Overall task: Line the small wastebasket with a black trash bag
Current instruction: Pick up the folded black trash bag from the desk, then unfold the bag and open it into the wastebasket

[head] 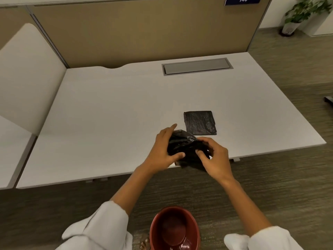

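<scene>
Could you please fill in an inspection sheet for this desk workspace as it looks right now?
Surface: white desk, mostly bare, closed grey cable hatch at the back.
Job's things: crumpled black trash bag held over the desk's front edge; folded black trash bag flat on the desk; red wastebasket on the floor, unlined.
Clutter: nothing seen.
Grippers: left hand and right hand both grip the crumpled bag.
Cables: nothing seen.
Surroundings: tan partition, potted plant, carpet.
</scene>
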Action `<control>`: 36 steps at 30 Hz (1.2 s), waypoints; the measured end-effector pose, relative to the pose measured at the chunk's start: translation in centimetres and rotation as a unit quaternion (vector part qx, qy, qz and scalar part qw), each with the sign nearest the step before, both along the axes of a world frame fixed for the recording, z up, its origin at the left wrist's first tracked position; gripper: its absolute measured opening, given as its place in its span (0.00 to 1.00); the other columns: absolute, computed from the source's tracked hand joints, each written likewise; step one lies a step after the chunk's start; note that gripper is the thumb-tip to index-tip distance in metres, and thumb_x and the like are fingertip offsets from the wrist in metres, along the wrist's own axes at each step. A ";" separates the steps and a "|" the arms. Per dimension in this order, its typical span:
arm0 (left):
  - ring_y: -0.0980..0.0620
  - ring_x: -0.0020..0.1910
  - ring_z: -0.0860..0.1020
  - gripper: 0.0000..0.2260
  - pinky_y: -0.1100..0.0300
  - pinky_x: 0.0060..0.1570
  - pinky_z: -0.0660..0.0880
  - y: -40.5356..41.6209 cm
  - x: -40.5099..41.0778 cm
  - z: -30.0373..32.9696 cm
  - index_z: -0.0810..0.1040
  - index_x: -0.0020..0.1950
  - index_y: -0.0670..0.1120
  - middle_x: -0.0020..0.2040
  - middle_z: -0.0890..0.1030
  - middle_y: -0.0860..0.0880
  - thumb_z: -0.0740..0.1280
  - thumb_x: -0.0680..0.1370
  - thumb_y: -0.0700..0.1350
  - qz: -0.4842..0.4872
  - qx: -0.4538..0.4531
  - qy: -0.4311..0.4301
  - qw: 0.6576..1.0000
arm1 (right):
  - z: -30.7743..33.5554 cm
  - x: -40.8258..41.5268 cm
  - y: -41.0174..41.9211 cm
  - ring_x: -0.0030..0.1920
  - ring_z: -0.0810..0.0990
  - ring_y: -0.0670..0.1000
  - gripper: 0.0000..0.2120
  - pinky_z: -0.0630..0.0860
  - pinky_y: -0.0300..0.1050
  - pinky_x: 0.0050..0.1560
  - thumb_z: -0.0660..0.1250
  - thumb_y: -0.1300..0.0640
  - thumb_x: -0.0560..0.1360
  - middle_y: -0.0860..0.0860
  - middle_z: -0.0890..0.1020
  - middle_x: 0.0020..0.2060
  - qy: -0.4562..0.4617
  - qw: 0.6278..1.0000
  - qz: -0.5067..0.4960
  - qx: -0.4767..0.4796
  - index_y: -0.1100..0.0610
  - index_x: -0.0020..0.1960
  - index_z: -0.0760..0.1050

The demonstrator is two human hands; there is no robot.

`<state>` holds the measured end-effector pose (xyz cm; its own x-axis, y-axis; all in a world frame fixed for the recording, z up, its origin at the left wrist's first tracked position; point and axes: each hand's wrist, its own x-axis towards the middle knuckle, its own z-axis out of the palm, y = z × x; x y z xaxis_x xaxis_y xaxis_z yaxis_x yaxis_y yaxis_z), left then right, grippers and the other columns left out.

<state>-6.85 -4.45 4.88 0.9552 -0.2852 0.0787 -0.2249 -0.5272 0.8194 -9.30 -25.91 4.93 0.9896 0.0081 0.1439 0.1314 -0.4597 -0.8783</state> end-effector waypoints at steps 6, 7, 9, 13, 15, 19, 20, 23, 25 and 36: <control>0.59 0.45 0.80 0.03 0.54 0.47 0.80 0.0 -7.1 0.5 0.81 0.49 0.50 0.45 0.83 0.53 0.70 0.75 0.45 0.107 -0.018 0.048 0.993 | 0.3 -4.0 -0.4 0.47 0.87 0.45 0.21 0.85 0.46 0.46 0.72 0.61 0.75 0.46 0.87 0.46 0.048 0.995 0.008 0.089 0.39 0.60 0.77; 0.59 0.43 0.81 0.02 0.57 0.45 0.80 0.0 -8.1 0.5 0.82 0.47 0.50 0.43 0.83 0.54 0.70 0.76 0.45 0.124 -0.031 0.066 0.990 | 0.1 -4.4 -0.3 0.46 0.87 0.45 0.20 0.85 0.46 0.45 0.72 0.61 0.76 0.45 0.87 0.45 0.053 0.994 0.010 0.095 0.39 0.60 0.77; 0.59 0.40 0.82 0.02 0.60 0.43 0.80 0.0 -9.6 0.6 0.82 0.44 0.50 0.40 0.84 0.54 0.70 0.76 0.46 0.150 -0.047 0.086 0.984 | -0.4 -5.1 -0.2 0.45 0.87 0.44 0.19 0.85 0.46 0.45 0.72 0.60 0.76 0.44 0.87 0.45 0.058 0.994 0.009 0.097 0.40 0.60 0.76; 0.58 0.39 0.83 0.07 0.59 0.41 0.79 -0.5 -12.0 0.7 0.83 0.40 0.50 0.37 0.85 0.52 0.71 0.76 0.50 0.208 -0.088 0.120 0.967 | -1.4 -6.0 0.5 0.54 0.81 0.37 0.20 0.80 0.40 0.58 0.72 0.50 0.76 0.42 0.83 0.53 0.080 0.996 0.002 0.029 0.45 0.66 0.73; 0.56 0.39 0.82 0.09 0.56 0.41 0.78 -0.9 -12.8 0.5 0.83 0.39 0.49 0.37 0.84 0.51 0.71 0.76 0.52 0.243 -0.088 0.133 0.957 | -1.7 -7.0 1.0 0.61 0.75 0.38 0.25 0.73 0.38 0.63 0.71 0.45 0.75 0.43 0.77 0.61 0.075 0.997 -0.006 -0.013 0.48 0.70 0.70; 0.49 0.35 0.79 0.15 0.52 0.38 0.74 -0.9 -13.6 0.2 0.83 0.37 0.44 0.34 0.82 0.44 0.68 0.78 0.53 0.262 -0.146 0.192 0.934 | -1.6 -10.4 1.5 0.65 0.73 0.38 0.29 0.71 0.32 0.60 0.71 0.35 0.70 0.39 0.74 0.64 0.066 0.995 0.072 -0.003 0.44 0.68 0.71; 0.51 0.34 0.79 0.16 0.55 0.37 0.73 -1.1 -13.8 0.3 0.82 0.36 0.45 0.32 0.81 0.44 0.68 0.78 0.53 0.262 -0.170 0.209 0.927 | -1.6 -11.4 1.6 0.64 0.74 0.38 0.30 0.72 0.29 0.58 0.73 0.34 0.69 0.37 0.74 0.62 0.073 0.990 0.117 -0.002 0.42 0.67 0.72; 0.56 0.31 0.78 0.17 0.63 0.34 0.72 -1.8 -14.5 0.5 0.81 0.31 0.50 0.28 0.80 0.52 0.67 0.78 0.55 0.274 -0.208 0.241 0.907 | -2.1 -13.7 2.1 0.60 0.78 0.40 0.30 0.75 0.31 0.56 0.78 0.38 0.67 0.38 0.79 0.58 0.107 0.976 0.191 0.011 0.46 0.64 0.76; 0.51 0.32 0.76 0.18 0.62 0.32 0.72 -2.4 -14.8 0.3 0.81 0.33 0.47 0.31 0.78 0.46 0.67 0.77 0.57 0.294 -0.230 0.260 0.890 | -2.7 -14.5 2.4 0.54 0.83 0.41 0.22 0.79 0.35 0.52 0.78 0.47 0.69 0.41 0.84 0.52 0.136 0.974 0.176 0.043 0.49 0.61 0.79; 0.45 0.45 0.86 0.21 0.59 0.39 0.80 -2.4 -18.3 -1.1 0.72 0.55 0.41 0.44 0.87 0.44 0.78 0.67 0.35 0.253 -0.342 0.338 0.840 | -4.8 -14.5 2.6 0.39 0.84 0.46 0.12 0.81 0.47 0.39 0.66 0.45 0.78 0.48 0.85 0.38 0.207 0.963 0.013 0.171 0.53 0.45 0.81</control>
<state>-25.18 -6.83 3.75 0.8327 0.0617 -0.5502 0.5245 0.2302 0.8197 -23.85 -23.29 0.13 0.9629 0.0566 -0.2640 -0.2546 -0.1355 -0.9575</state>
